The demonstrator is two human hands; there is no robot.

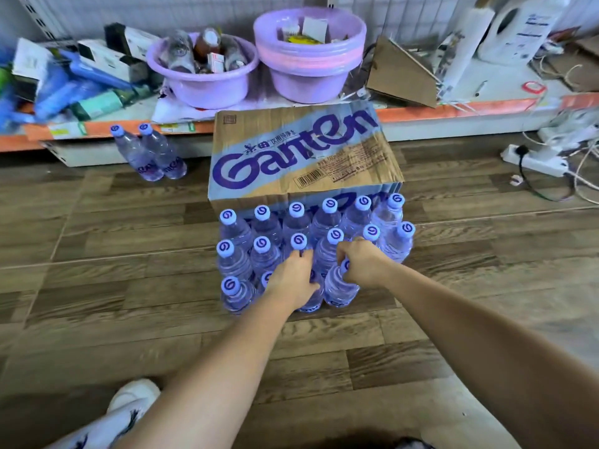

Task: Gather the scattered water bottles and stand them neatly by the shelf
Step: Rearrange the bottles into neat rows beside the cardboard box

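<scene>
- Looking down on bottles [265,226] standing upright on the floor [129,238], packed tight in three rows right against the front of a carton [301,157].
- Showing clear, ribbed, bluish plastic, pale lilac caps each stamped with a dark purple swirl, and purple lettering low on the bodies.
- Counting six across in the back row and six in the middle. The front row is running only four, starting from the left.
- Curling the left hand [293,277] down over the top of the third front bottle [312,299], covering its cap, with fingertips reaching the neck of the middle-row bottle behind.
- Wrapping the right hand [359,264] round the neck of the fourth front bottle [338,288], with a sliver of its cap peeking out between the fingers.
- Holding both of these upright, bases level with their neighbours.
- Finding a pair [150,157] of the same bottles well to the left of the carton, touching each other, standing against the foot of the shelf [453,113].
- Noting the same purple lettering, large, across the carton's brown and pale blue top.
- Seeing two lilac basins [207,82] of small goods on the shelf behind the carton, with boxes and blue packets to the left and folded cardboard to the right.
- Spotting a white power strip [534,160] lying on the floor at the far right, and a white shoe [133,400] at the bottom left.
</scene>
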